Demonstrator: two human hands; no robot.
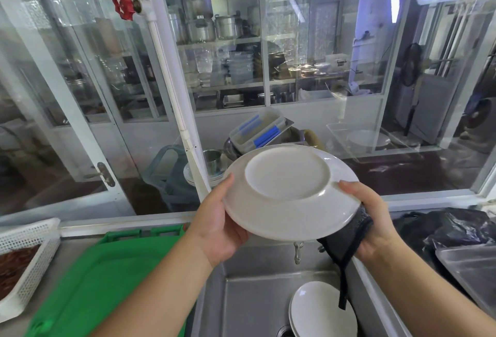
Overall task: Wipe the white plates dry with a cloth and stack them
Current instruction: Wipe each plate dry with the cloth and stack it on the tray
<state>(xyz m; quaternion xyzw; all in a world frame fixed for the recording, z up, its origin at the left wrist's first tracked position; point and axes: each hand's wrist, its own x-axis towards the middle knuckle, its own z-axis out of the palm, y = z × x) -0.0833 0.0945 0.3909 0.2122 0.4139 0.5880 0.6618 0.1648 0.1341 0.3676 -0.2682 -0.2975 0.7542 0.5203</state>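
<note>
Head view: I hold the white plate (291,191) underside toward me, above the sink (257,307). My left hand (218,226) clamps its left rim. My right hand (373,224) grips the right rim with the dark cloth (346,240) beneath. More plates (322,310) lie below, nearer my right hand.

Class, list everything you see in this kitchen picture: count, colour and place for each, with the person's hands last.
held plate: one, white, underside facing the camera, above the sink
cloth: one, dark grey, under the plate's right edge
plates in sink: at least two, white, leaning in the basin
sink: one, steel, bottom centre
tray: one, green, left counter
basket: one, white, far left
valve handle: one, red, upper left pipe
lidded container: one, clear with blue clips, behind the glass
left hand: gripping the plate's left rim
right hand: holding cloth and plate's right rim
</note>
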